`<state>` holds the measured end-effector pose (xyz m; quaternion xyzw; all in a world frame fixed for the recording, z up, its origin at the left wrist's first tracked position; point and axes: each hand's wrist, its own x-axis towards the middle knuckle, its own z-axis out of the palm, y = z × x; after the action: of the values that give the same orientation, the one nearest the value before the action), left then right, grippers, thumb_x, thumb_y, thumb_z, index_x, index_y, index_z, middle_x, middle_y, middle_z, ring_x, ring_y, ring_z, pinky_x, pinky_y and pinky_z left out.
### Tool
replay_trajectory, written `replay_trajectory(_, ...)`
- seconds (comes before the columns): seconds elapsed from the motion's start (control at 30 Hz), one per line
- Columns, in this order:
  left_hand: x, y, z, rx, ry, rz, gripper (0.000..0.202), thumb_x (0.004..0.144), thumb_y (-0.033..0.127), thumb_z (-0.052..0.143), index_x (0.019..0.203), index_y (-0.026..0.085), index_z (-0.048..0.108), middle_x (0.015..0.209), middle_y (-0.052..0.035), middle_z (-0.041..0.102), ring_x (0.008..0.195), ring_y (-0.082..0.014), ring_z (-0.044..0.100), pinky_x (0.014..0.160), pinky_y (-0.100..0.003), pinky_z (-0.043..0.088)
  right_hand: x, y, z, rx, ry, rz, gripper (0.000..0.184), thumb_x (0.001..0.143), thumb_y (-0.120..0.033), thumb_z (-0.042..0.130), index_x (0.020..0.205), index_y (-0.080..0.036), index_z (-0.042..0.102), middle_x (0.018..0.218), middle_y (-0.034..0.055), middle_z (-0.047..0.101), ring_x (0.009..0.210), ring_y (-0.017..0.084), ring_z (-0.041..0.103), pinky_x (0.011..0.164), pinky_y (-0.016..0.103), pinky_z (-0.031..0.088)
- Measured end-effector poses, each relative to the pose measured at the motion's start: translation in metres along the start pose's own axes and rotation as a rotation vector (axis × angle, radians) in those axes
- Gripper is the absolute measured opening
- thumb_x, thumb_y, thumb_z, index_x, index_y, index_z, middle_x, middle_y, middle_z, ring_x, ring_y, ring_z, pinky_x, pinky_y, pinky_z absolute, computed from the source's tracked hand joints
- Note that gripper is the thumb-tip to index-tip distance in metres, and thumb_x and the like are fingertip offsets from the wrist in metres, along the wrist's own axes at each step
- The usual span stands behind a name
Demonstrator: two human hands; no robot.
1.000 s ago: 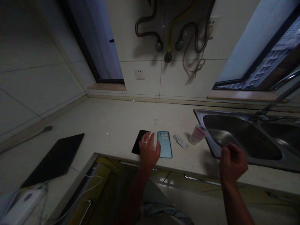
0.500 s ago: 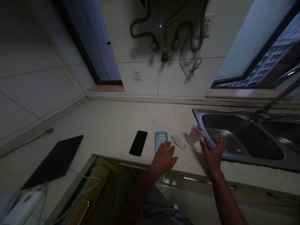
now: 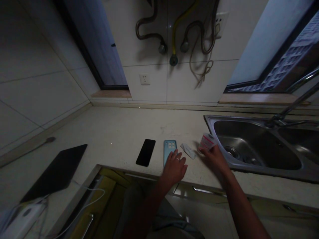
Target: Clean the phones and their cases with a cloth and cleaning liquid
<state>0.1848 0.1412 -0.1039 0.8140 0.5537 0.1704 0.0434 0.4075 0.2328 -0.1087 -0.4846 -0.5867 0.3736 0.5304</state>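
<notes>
My left hand (image 3: 174,167) lies flat with its fingers spread on the lower end of a light blue phone case (image 3: 169,147), which rests face down near the counter's front edge. My right hand (image 3: 214,158) reaches to a small white container with a pink label (image 3: 206,140), which lies tilted beside the sink. Its fingers curl round the container's near end. A black phone (image 3: 146,152) lies to the left of the case. Between the case and the container sits a small white packet (image 3: 188,150).
A steel sink (image 3: 249,162) with a tap fills the right side of the pale counter (image 3: 119,129). A dark board (image 3: 57,169) lies at the left, with a white device and cable (image 3: 22,219) in front of it. Hoses and a wall socket (image 3: 144,79) hang on the back wall.
My left hand moved right from the black phone onto the blue case. My right hand came down and left from above the sink edge to the small container.
</notes>
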Motion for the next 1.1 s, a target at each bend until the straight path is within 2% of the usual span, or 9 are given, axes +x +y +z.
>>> replay_trajectory(0.17, -0.003, -0.002, 0.004, -0.029, 0.058, 0.005, 0.038, 0.097, 0.037, 0.045, 0.127, 0.019, 0.061, 0.142, -0.0110, 0.055, 0.144, -0.0291, 0.034, 0.119, -0.050, 0.028, 0.015, -0.005, -0.005, -0.082, -0.077, 0.061, 0.047, 0.068, -0.044, 0.079, 0.109, -0.024, 0.066, 0.104, 0.0086, 0.070, 0.101, 0.030, 0.067, 0.090, 0.052, 0.051)
replay_trajectory(0.3, -0.003, -0.001, 0.003, -0.038, 0.069, -0.007, 0.037, 0.097, 0.037, 0.046, 0.125, 0.020, 0.062, 0.143, -0.0102, 0.055, 0.144, -0.0286, 0.036, 0.119, -0.050, 0.028, 0.018, -0.013, -0.011, -0.147, -0.074, 0.104, 0.040, 0.066, -0.047, 0.079, 0.097, -0.022, 0.072, 0.094, 0.0096, 0.074, 0.093, 0.033, 0.070, 0.090, 0.055, 0.051)
replay_trajectory(0.5, -0.004, -0.002, 0.004, -0.106, 0.094, -0.012, 0.035, 0.096, 0.035, 0.049, 0.123, 0.019, 0.063, 0.139, -0.0105, 0.059, 0.143, -0.0280, 0.038, 0.119, -0.050, 0.030, -0.004, -0.030, -0.002, -0.137, 0.040, 0.178, 0.044, 0.062, -0.050, 0.082, 0.091, -0.017, 0.075, 0.084, 0.0107, 0.077, 0.083, 0.033, 0.073, 0.079, 0.049, 0.058)
replay_trajectory(0.6, -0.004, -0.004, 0.003, -0.216, 0.177, -0.029, 0.041, 0.096, 0.036, 0.047, 0.131, 0.017, 0.057, 0.137, -0.0126, 0.059, 0.141, -0.0257, 0.040, 0.118, -0.048, 0.033, -0.022, -0.040, 0.010, 0.017, 0.081, 0.212, 0.047, 0.063, -0.051, 0.082, 0.094, -0.016, 0.075, 0.092, 0.0124, 0.078, 0.093, 0.034, 0.073, 0.086, 0.048, 0.057)
replay_trajectory(0.73, -0.005, -0.003, -0.006, -0.452, 0.324, -0.138, 0.054, 0.096, 0.042, 0.046, 0.142, 0.014, 0.045, 0.144, -0.0181, 0.051, 0.139, -0.0265, 0.043, 0.115, -0.048, 0.038, -0.043, -0.049, 0.032, 0.330, 0.020, 0.261, 0.050, 0.067, -0.051, 0.081, 0.103, -0.017, 0.072, 0.104, 0.0129, 0.077, 0.104, 0.033, 0.070, 0.093, 0.050, 0.055)
replay_trajectory(0.83, -0.004, 0.006, -0.016, -0.723, 0.301, -0.149, 0.058, 0.096, 0.044, 0.049, 0.146, 0.017, 0.040, 0.143, -0.0165, 0.052, 0.131, -0.0252, 0.051, 0.111, -0.045, 0.043, -0.053, -0.053, 0.049, 0.544, -0.019, 0.286, 0.052, 0.066, -0.048, 0.083, 0.106, -0.019, 0.069, 0.107, 0.0127, 0.076, 0.101, 0.033, 0.071, 0.091, 0.052, 0.055)
replay_trajectory(0.9, -0.001, 0.013, -0.018, -0.875, 0.288, -0.171, 0.055, 0.092, 0.045, 0.056, 0.140, 0.020, 0.047, 0.140, -0.0140, 0.055, 0.129, -0.0251, 0.053, 0.110, -0.043, 0.044, -0.057, -0.055, 0.058, 0.602, -0.025, 0.280, 0.051, 0.068, -0.048, 0.082, 0.108, -0.020, 0.067, 0.108, 0.0130, 0.075, 0.102, 0.033, 0.071, 0.092, 0.053, 0.055)
replay_trajectory(0.97, 0.003, 0.019, -0.017, -1.034, 0.324, -0.284, 0.053, 0.086, 0.047, 0.065, 0.131, 0.021, 0.056, 0.136, -0.0137, 0.059, 0.124, -0.0264, 0.057, 0.104, -0.042, 0.049, -0.059, -0.057, 0.065, 0.621, -0.026, 0.263, 0.047, 0.072, -0.048, 0.079, 0.108, -0.021, 0.066, 0.111, 0.0130, 0.074, 0.106, 0.034, 0.069, 0.094, 0.055, 0.054)
replay_trajectory(1.1, 0.011, 0.021, -0.015, -1.513, 0.348, -0.556, 0.073, 0.067, 0.059, 0.079, 0.123, 0.017, 0.057, 0.127, -0.0169, 0.063, 0.104, -0.0270, 0.067, 0.084, -0.039, 0.059, -0.062, -0.063, 0.072, 0.719, 0.000, 0.249, 0.044, 0.073, -0.045, 0.080, 0.109, -0.024, 0.065, 0.120, 0.0110, 0.071, 0.113, 0.033, 0.066, 0.100, 0.058, 0.049)
